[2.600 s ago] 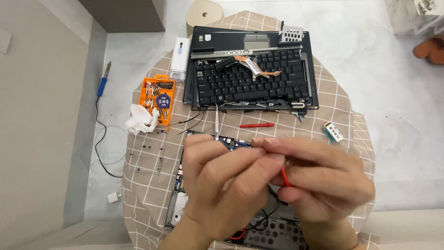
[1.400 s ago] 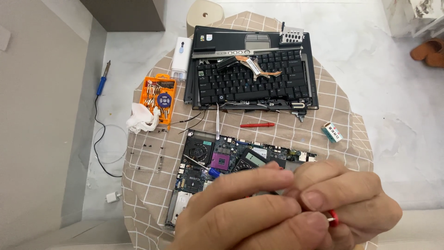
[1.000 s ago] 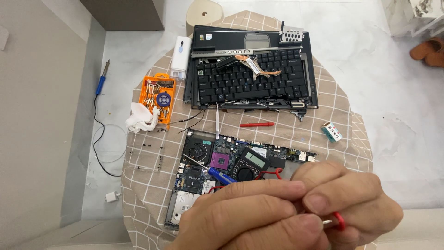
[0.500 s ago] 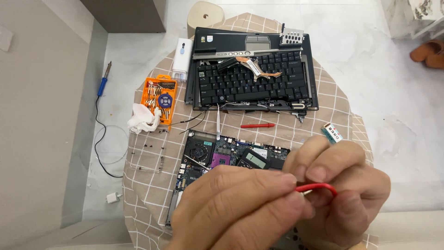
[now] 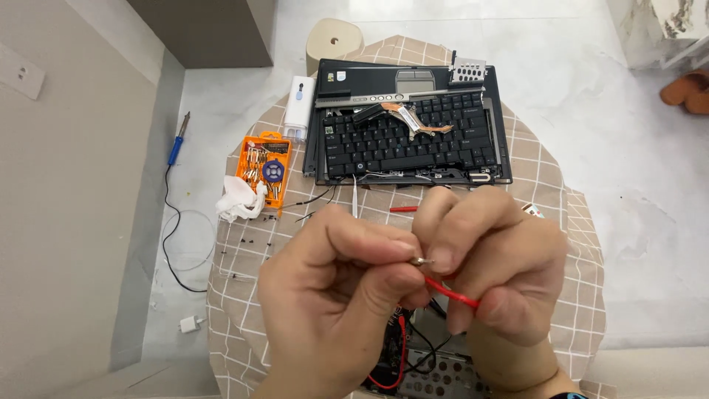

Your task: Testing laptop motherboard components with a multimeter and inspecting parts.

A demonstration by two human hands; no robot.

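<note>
Far left: orange kit w/ white rag beside it. Left hand & right hand meet near the middle, both pinching a red tool by its tiny metal tip. Keyboard sits far back.

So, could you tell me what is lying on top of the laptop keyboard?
A copper heat pipe lies across the keyboard, dark block at its left end. Any keys beneath it are hidden.
</note>
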